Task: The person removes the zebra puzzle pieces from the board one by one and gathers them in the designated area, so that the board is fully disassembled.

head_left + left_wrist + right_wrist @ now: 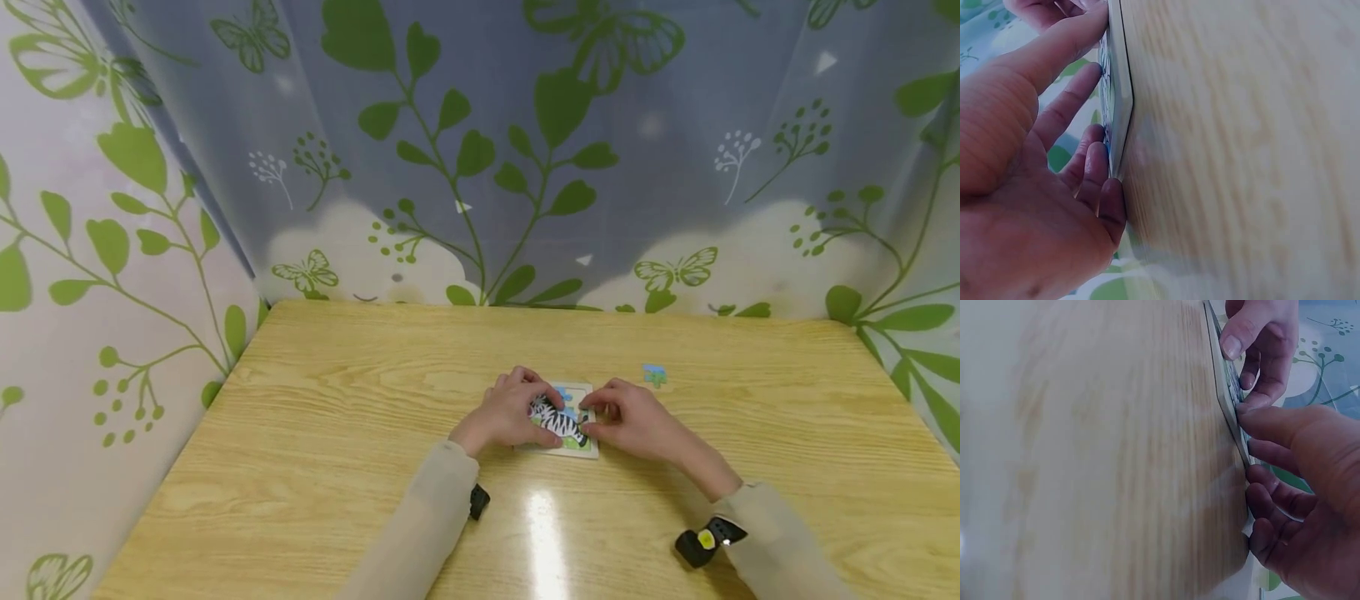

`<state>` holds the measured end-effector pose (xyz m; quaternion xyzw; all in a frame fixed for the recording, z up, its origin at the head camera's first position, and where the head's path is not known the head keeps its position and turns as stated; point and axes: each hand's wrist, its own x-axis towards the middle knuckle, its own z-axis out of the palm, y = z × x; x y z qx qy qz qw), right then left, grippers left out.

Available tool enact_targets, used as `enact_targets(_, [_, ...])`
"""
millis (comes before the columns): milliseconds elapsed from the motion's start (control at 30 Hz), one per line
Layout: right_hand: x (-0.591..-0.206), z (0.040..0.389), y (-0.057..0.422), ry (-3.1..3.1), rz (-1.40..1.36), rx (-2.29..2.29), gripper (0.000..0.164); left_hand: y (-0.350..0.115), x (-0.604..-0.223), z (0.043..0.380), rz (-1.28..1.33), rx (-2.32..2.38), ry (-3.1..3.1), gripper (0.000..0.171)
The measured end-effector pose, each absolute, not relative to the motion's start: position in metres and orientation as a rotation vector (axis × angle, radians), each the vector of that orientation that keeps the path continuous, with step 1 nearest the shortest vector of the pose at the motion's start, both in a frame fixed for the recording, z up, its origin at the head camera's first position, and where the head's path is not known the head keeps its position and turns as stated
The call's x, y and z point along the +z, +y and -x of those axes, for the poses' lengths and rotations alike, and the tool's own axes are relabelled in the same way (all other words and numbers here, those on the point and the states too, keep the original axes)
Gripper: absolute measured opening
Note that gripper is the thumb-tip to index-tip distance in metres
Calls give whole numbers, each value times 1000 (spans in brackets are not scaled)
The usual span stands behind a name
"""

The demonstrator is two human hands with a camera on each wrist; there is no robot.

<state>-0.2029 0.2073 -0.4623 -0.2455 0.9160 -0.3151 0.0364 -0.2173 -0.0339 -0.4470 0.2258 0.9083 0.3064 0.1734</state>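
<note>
lying flat on the wooden table (pixel 360 417), between both hands: the puzzle board (pixel 581 454), with the left hand (pixel 512 411) over the left part and the right hand (pixel 637 421) at the right edge, so about equally near to both. long axis of the board hard to tell, with the left side covered by fingers; zebra picture (pixel 557 421) slanting from head at far left to rump at near right, just beside the right fingertips. to the right and far of the board, apart from it, a loose piece (pixel 654 374), blue on the far part and green on the near, nearer to the right hand than to the left and touched by neither

left hand: thumb and fingers apart, clamped lightly about the board, index tip on the picture. right hand: fingers bent, thumb and index close to each other at the right rim; cannot tell whether pinching a piece or only touching the board

inside the board's pale rim: the zebra, green along the near side, blue toward the far side, and at far right a pale patch (pixel 578 393), probably bare backing
</note>
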Motion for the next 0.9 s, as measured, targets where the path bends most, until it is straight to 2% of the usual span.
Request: enact_targets(900, [-460,203,194,2731,509,-1093,24,-32,-446,216,-608,850,2597,40])
